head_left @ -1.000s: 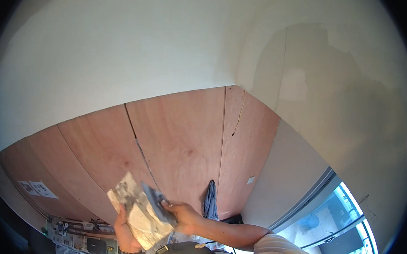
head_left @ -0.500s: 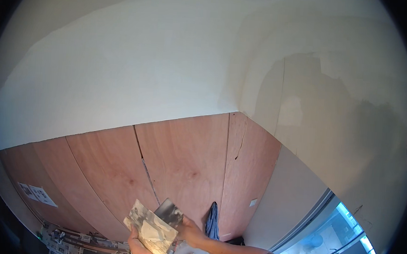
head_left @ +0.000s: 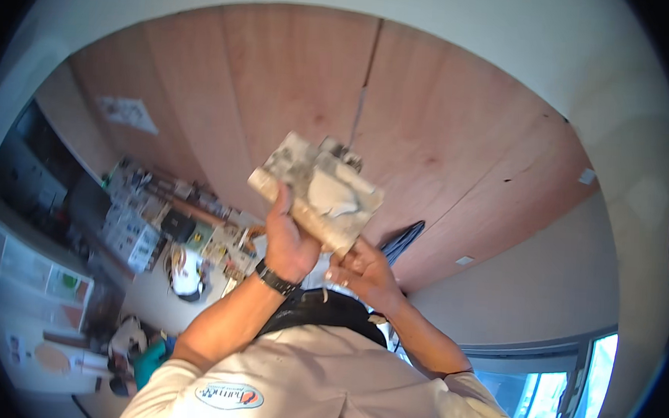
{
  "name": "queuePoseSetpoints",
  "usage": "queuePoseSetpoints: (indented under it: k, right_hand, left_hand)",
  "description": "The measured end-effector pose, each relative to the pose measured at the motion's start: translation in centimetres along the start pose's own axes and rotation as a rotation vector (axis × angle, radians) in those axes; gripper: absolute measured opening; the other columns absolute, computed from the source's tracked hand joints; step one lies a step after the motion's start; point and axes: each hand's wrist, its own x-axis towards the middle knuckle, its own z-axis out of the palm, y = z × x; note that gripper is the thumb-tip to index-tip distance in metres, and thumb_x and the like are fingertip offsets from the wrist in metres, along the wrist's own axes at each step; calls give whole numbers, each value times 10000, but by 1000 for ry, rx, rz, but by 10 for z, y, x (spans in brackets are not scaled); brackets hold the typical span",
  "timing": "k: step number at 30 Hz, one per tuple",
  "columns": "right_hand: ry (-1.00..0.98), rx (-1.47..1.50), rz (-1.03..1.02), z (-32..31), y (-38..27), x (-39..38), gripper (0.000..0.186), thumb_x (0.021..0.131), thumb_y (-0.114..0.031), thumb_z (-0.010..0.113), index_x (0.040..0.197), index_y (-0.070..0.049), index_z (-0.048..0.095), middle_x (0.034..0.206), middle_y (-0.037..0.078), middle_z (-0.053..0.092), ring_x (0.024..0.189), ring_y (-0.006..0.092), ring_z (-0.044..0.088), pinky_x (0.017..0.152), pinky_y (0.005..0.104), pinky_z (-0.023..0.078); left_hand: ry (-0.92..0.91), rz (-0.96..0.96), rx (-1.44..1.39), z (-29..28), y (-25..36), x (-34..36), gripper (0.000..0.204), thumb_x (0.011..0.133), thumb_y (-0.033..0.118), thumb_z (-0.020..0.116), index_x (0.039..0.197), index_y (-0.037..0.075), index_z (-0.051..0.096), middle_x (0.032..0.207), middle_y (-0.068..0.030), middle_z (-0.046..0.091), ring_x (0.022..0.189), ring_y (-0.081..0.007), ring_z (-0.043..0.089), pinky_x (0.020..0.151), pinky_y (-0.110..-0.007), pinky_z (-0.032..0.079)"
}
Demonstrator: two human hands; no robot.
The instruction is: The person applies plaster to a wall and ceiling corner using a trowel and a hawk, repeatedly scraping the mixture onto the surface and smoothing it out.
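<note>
The left hand [head_left: 293, 251] is holding the board [head_left: 314, 221] by its near-left edge before the shirt [head_left: 302, 364], while the right hand [head_left: 371, 279], fingers bent, grip unclear, is resting by the near corner, apparently managing off-white paste [head_left: 328, 193], which calls for steadiness.

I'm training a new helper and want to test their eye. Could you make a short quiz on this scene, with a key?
1. True or false: the black wristband is on the right wrist.
2. The hanging cloth is: A) red; B) yellow; C) blue-grey.
3. Fill in: the thumb against the board belongs to the ___ hand.

Key:
1. False; it is on the left wrist.
2. C.
3. Left hand.
</note>
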Motion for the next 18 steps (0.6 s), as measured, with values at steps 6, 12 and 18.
queuePoseSetpoints:
  k: [6,12,18]
  right_hand:
    - [207,51,-113,23,10,23,376,965,-87,668,1302,-9,521,1155,111,664,924,169,638,837,326,526]
    - [252,331,-153,37,0,37,419,999,-25,564,1388,-24,409,1335,154,580,1170,268,629,989,439,542]
    - [244,352,-166,25,-6,46,349,1014,-18,526,1343,-21,412,1324,152,576,1207,284,613,1019,482,544]
  left_hand:
    - [33,114,139,-4,6,-11,541,1049,468,485,1379,39,483,1359,-111,595,1237,-265,581,1083,-439,436]
    - [70,233,386,-3,6,-12,531,1055,455,494,1372,29,483,1305,-99,613,1202,-218,589,1052,-398,448]
    - [137,193,495,-30,38,-29,438,1074,450,447,1322,107,558,1257,-65,634,1174,-196,598,1023,-466,464]
